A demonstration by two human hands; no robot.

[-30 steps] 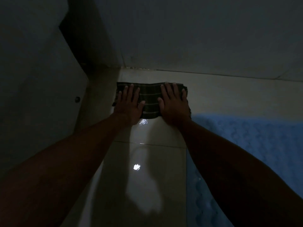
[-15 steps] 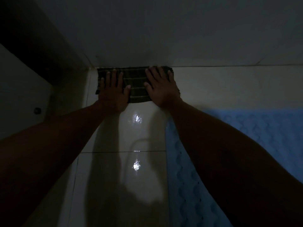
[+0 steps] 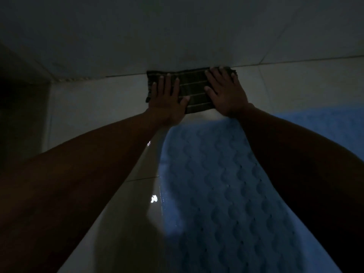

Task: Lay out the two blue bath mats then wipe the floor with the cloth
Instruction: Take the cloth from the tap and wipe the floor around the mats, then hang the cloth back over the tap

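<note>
— What had shifted over that last second, taking the wall (image 3: 177, 36) as the marker?

— The sweep ran sideways along its foot. A second before, the cloth sat near the dark corner at the wall's left end; by this moment it lay well to the right of that corner, and a stretch of bare tiled floor (image 3: 94, 107) showed between the two.

— And the blue bath mat (image 3: 212, 184)?

— It lay flat on the floor, on the near side away from the wall, with its far edge just short of the cloth. Earlier it was off to the right of the hands; now both forearms reached out over it. Only one mat could be told for certain in this dim view, so I judged the laying-out done or nearly done, and the wiping under way.

— The cloth itself?

— The dark striped cloth (image 3: 194, 90) was spread flat, its far edge touching the base of the wall.

— The hands?

— The left hand (image 3: 167, 101) pressed flat on the cloth's left end, fingers spread and not clenched; the right hand (image 3: 226, 93) did the same on the right end. Neither gripped it; both pinned it by palm pressure.
</note>
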